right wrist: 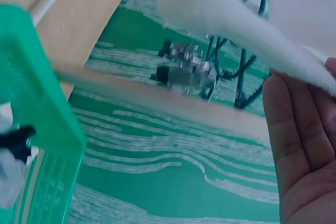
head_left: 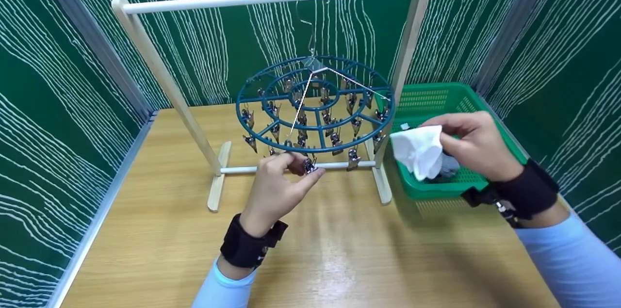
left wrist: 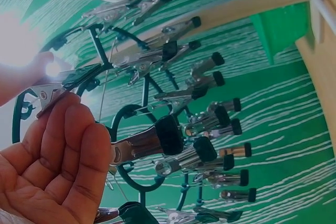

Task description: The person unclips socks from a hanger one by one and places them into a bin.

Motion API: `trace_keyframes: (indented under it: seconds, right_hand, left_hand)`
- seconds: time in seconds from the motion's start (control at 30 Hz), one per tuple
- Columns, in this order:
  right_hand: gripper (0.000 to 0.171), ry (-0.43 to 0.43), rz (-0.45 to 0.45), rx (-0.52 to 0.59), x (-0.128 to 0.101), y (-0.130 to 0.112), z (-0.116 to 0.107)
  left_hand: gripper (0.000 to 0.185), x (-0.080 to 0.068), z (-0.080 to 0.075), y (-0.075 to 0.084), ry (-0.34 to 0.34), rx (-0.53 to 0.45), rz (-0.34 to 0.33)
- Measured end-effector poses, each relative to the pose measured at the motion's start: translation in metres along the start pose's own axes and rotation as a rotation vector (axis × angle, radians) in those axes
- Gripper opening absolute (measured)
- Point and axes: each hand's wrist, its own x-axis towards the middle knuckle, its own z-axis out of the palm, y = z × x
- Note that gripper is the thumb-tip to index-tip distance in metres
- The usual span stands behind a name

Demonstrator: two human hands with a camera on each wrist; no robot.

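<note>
Hanging from the wooden rack, the round clip hanger bears nothing yet, while the right hand pinches a white cloth above the green basket and the left hand pinches a front clip.

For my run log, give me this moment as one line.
left hand: pinches clip on round hanger | right hand: holds white cloth above green basket

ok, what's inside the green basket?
In the green basket, a grey cloth shows at the near end, partly hidden by the white cloth held in the right hand. The rest is covered.
</note>
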Motion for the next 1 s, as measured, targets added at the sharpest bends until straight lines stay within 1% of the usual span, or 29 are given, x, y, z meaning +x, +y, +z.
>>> trace_keyframes:
  seconds: [0.1,0.23,0.33,0.43,0.53,0.7,0.87,1.0]
  right_hand:
    - [0.027,0.037,0.075,-0.017,0.005,0.007,-0.008]
    - [0.025,0.070,0.128,-0.057,0.012,0.022,-0.016]
    - [0.022,0.084,0.136,-0.141,0.017,0.035,-0.022]
    - [0.020,0.079,0.137,-0.261,0.022,0.047,-0.027]
    - [0.018,0.047,0.144,-0.386,0.027,0.059,-0.031]
    - [0.022,-0.039,0.217,-0.558,0.036,0.079,-0.033]
    - [0.027,-0.115,0.297,-0.679,0.045,0.099,-0.032]
    - [0.032,-0.141,0.337,-0.753,0.047,0.115,-0.031]
  left_hand:
    - [0.019,0.000,0.000,0.000,-0.003,0.002,0.000]
    - [0.020,0.001,0.001,-0.001,-0.010,-0.001,-0.005]
    - [0.020,0.001,0.001,-0.001,-0.011,-0.004,-0.006]
    - [0.020,0.001,0.002,0.000,-0.013,-0.011,-0.007]
    - [0.019,0.001,0.002,0.000,-0.019,-0.013,-0.011]
    - [0.019,0.000,0.002,-0.001,-0.019,-0.019,-0.017]
    - [0.019,0.000,0.002,-0.003,-0.016,-0.008,-0.014]
    - [0.019,0.001,0.001,-0.003,-0.011,-0.005,-0.007]
